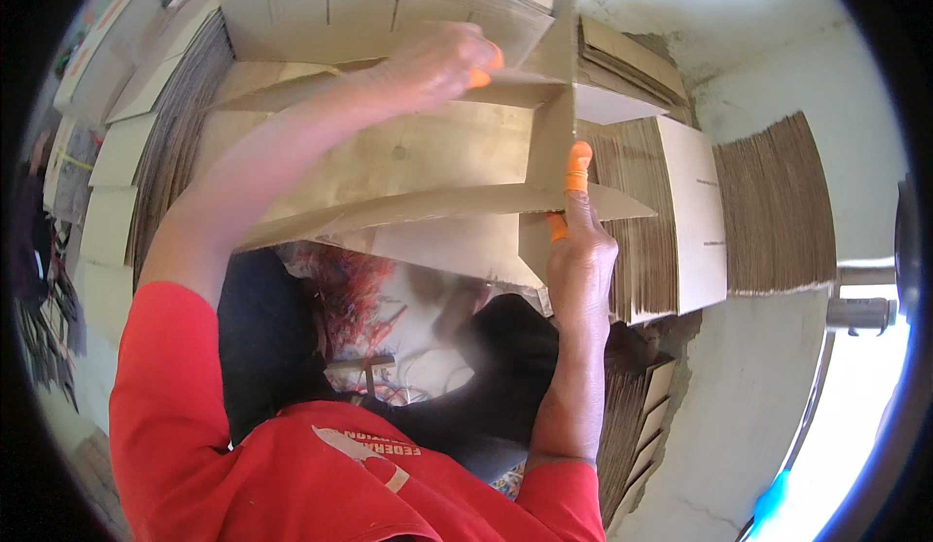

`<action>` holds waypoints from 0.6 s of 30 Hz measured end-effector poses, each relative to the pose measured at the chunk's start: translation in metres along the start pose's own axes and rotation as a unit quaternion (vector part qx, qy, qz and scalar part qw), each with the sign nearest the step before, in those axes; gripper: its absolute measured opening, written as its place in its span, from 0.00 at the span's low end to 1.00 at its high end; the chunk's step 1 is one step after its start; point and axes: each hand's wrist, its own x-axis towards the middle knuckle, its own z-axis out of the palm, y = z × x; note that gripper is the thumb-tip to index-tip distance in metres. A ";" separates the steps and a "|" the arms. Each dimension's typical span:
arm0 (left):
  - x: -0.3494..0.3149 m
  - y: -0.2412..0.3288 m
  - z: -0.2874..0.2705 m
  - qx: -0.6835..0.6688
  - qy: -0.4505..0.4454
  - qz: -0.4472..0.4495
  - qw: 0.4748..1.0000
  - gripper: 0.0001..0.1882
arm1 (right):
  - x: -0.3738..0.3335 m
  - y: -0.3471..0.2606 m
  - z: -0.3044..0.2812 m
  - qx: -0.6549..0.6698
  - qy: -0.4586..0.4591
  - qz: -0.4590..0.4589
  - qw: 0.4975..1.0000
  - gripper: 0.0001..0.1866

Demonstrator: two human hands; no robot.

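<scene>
In front of me stand thin brown cardboard divider strips. A long near strip [418,209] and a far strip [525,91] run left to right, and a cross strip [552,139] meets both at their right ends. My right hand [583,241] grips the crossing of the near strip and the cross strip, its orange-covered index finger stretched along the cardboard and the covered thumb below. Reaching across, my left hand [442,66] is closed, with orange-covered fingertips at the top edge of the far strip. Motion blurs this arm somewhat.
Beneath the strips lies a pale brown board [389,158]. Dense cardboard stacks stand at the left [180,124] and at the right [641,221], with another stack [777,211] against the wall. Red stringy scraps [350,294] lie on the floor between my dark-clothed legs.
</scene>
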 end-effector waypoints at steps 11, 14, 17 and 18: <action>-0.035 0.011 -0.029 -0.010 -0.162 -0.213 0.963 0.24 | -0.007 0.018 -0.003 0.010 -0.075 0.025 0.997 0.32; -0.045 0.049 -0.079 -0.003 -0.119 -0.206 0.971 0.27 | -0.013 0.049 -0.025 -0.085 0.071 0.065 0.992 0.33; -0.086 0.067 -0.112 0.013 -0.152 -0.194 0.969 0.27 | -0.023 0.104 -0.064 -0.288 0.156 0.088 0.941 0.39; -0.099 0.072 -0.114 0.017 -0.161 -0.200 0.966 0.28 | -0.031 0.141 -0.072 -0.354 0.110 0.159 0.915 0.43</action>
